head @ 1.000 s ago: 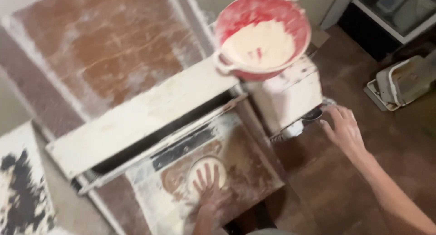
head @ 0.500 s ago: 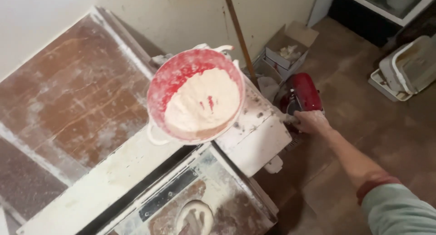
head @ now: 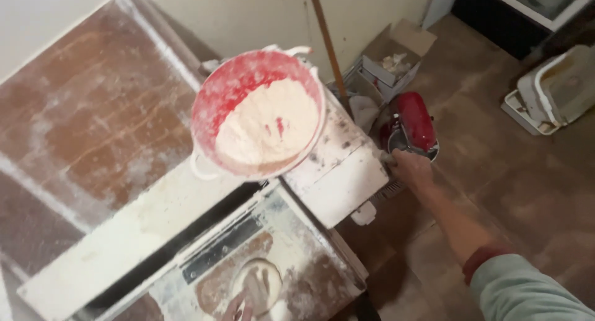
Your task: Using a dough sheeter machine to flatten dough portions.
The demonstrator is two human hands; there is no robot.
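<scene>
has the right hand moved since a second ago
Yes. The right hand has gone from hovering in the open, clear of the white machine housing, to its far side, down at the red appliance on the floor.

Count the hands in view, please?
2. The right hand reaches to the red machine on the floor. The left hand shows only partly at the bottom edge, fingers on a flat dough round.
</scene>
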